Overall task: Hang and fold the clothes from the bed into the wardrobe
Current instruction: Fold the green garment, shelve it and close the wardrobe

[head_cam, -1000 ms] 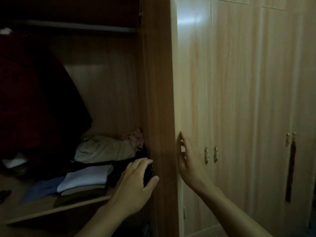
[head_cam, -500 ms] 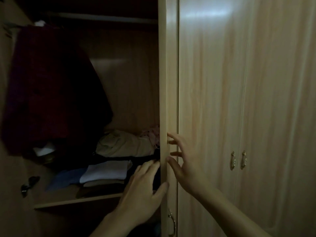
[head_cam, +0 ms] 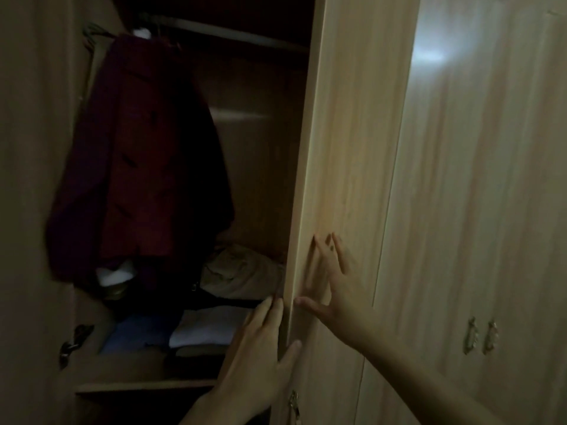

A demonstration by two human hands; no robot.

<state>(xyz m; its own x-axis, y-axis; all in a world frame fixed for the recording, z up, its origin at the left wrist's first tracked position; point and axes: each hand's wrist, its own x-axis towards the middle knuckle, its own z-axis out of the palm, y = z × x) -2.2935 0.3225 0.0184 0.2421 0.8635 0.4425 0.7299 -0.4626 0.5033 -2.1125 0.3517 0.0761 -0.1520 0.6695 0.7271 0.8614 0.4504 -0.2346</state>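
1. Far left of frame: open left door, a dark handle low on its inner edge.
2. Left of centre: dark red coat hanging from the rail; likely heavy, soft, best taken at the shoulders.
3. Lower centre: folded clothes stacked on the shelf, just left of both hands; soft and light, best lifted from beneath.
4. Centre bottom: left hand wrapped round the edge of the right door.
5. Right of that: right hand flat, fingers spread, pressing the door's face.
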